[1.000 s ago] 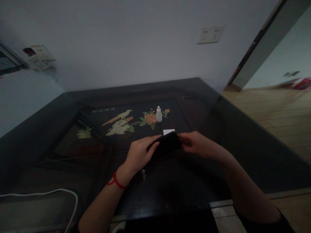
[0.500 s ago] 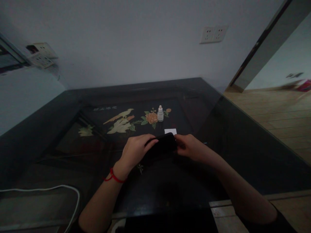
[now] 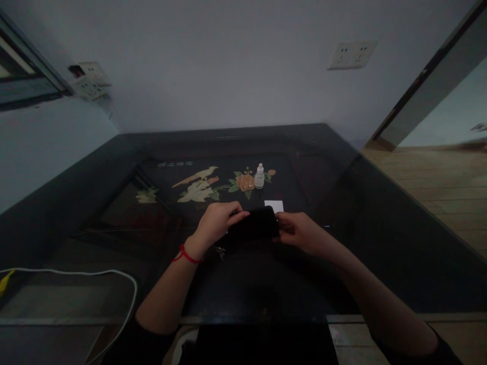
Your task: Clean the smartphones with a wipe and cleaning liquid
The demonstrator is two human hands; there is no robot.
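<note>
I am watching a flat black object (image 3: 253, 224) being held crosswise just above the counter (image 3: 380, 228), near its middle and straight in front of the person. The left hand (image 3: 215, 225) is closing its grip on the object's left end, fingers curling over the top edge and wrist bending inward; a red string bracelet (image 3: 185, 255) is circling that wrist. The right hand (image 3: 299, 233) is pinching the right end, knuckles facing up, forearm running back toward the lower right corner. Both forearms are angling in from the near edge and meeting at the object.

A small metal bit (image 3: 219, 251) is lying on the counter just below the left wrist; I cannot tell what it is. A white card (image 3: 274, 206) is lying flat just beyond the object. Farther back a small white bottle (image 3: 259, 176) is standing upright on the bird-and-flower inlay (image 3: 198, 185). A white cable (image 3: 114, 276) is looping across the near left of the counter.
</note>
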